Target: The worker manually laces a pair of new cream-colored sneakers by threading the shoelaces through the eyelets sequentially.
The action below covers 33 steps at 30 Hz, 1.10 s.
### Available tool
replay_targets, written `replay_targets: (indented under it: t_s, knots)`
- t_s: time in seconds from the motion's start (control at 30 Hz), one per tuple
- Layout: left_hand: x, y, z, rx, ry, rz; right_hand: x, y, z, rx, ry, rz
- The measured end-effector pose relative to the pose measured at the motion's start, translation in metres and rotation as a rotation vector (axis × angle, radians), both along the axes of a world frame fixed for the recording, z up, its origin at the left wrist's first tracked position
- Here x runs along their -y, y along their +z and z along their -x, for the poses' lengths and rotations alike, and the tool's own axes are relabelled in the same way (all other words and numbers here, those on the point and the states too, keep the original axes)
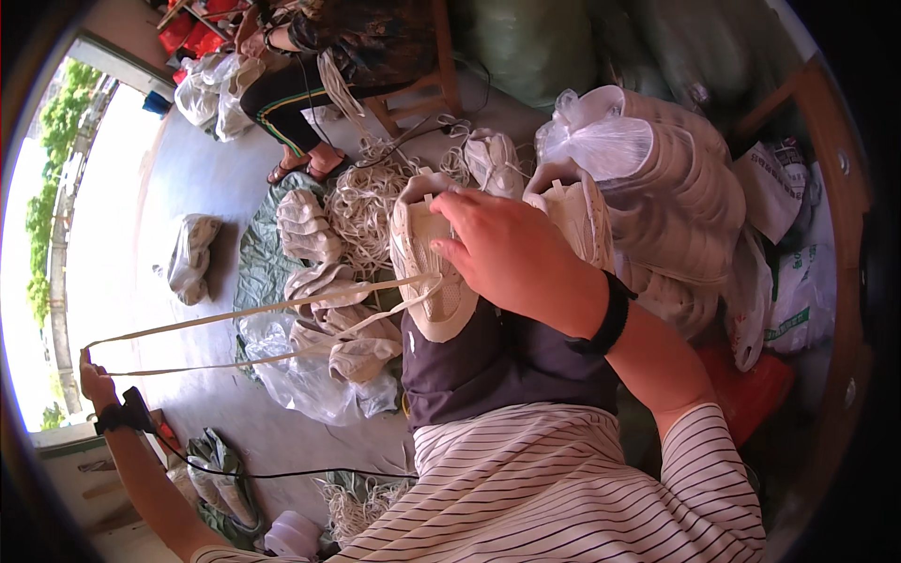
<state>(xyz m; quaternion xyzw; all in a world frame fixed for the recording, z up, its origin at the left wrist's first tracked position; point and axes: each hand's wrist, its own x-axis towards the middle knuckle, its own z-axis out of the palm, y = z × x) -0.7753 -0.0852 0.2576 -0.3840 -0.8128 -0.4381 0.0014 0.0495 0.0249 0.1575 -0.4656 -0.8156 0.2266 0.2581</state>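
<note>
Grey floor (pixel 208 394): left hand (pixel 95 382) clamped on lace (pixel 235 315), right hand (pixel 507 246) on shoe (pixel 422 251), grip unclear

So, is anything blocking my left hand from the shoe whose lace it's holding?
Nothing visible does: only the pale lace stretches between your left hand and the shoe, crossing over the clear plastic on the floor in view.

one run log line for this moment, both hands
left hand: holds shoelace outstretched | right hand: over shoe | second shoe: alongside
</note>
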Motion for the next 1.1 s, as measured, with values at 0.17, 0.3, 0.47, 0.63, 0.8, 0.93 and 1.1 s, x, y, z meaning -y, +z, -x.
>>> replay_targets:
  t_s: [0.17,0.3,0.47,0.63,0.8,0.93,1.1]
  knots:
    - [0.023,0.019,0.038,-0.370,-0.154,0.025,-0.039,-0.034,0.040,0.077,0.331,-0.202]
    - [0.010,0.010,0.014,0.246,-0.018,-0.214,-0.050,-0.060,0.060,0.248,0.648,-0.047]
    - [0.033,0.020,0.017,0.229,0.045,-0.192,-0.056,-0.071,0.074,0.321,0.744,0.134]
    - [0.052,0.016,0.022,0.146,0.087,-0.090,-0.058,-0.086,0.082,0.049,0.625,0.172]
    - [0.080,0.023,0.058,-0.037,0.095,0.006,-0.052,-0.081,0.090,0.050,0.560,0.174]
    - [0.086,0.024,0.096,-0.177,0.058,0.044,-0.064,-0.075,0.082,0.108,0.755,0.159]
    - [0.124,0.047,0.134,-0.679,-0.057,0.245,-0.049,-0.068,0.092,0.079,0.577,0.171]
